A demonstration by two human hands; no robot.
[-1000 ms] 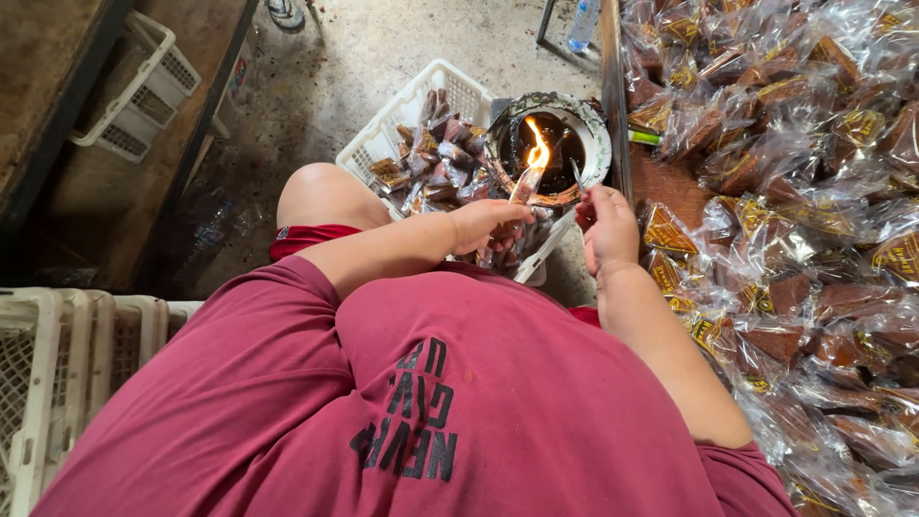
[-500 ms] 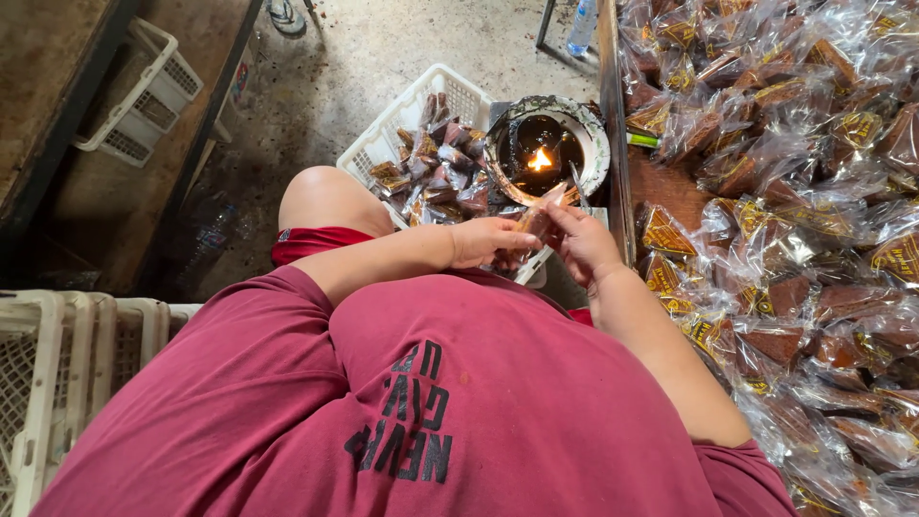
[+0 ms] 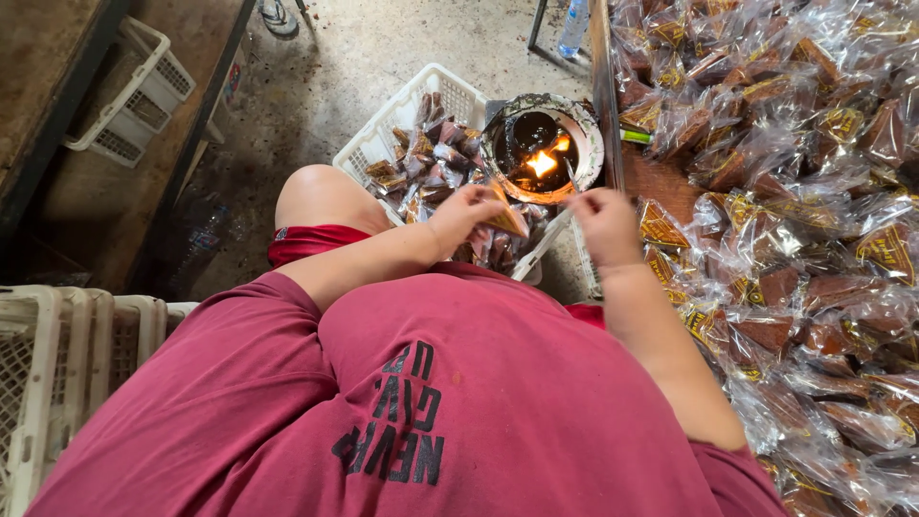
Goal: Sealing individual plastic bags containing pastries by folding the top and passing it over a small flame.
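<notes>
My left hand (image 3: 464, 216) grips a small triangular packet (image 3: 507, 220) of brown sweet in clear plastic, just below a round metal bowl (image 3: 500, 129) holding a small flame (image 3: 542, 164). My right hand (image 3: 607, 222) is closed beside it, fingers pinched near the bowl's rim, a little apart from the packet; what it pinches is too small to tell. Both hands hover over my red-shirted lap, above the corner of a white plastic basket (image 3: 375, 144) with several wrapped packets.
A wooden table (image 3: 661, 182) at the right is heaped with many wrapped brown packets (image 3: 795, 191). White crates (image 3: 57, 364) stand at lower left, another white basket (image 3: 134, 91) under a bench at upper left. A plastic bottle (image 3: 574, 24) stands on the concrete floor.
The hands came together on the packet near the flame, then drew apart; now the left hand alone holds the packet. The flame has shrunk from a tall tongue to a small glow.
</notes>
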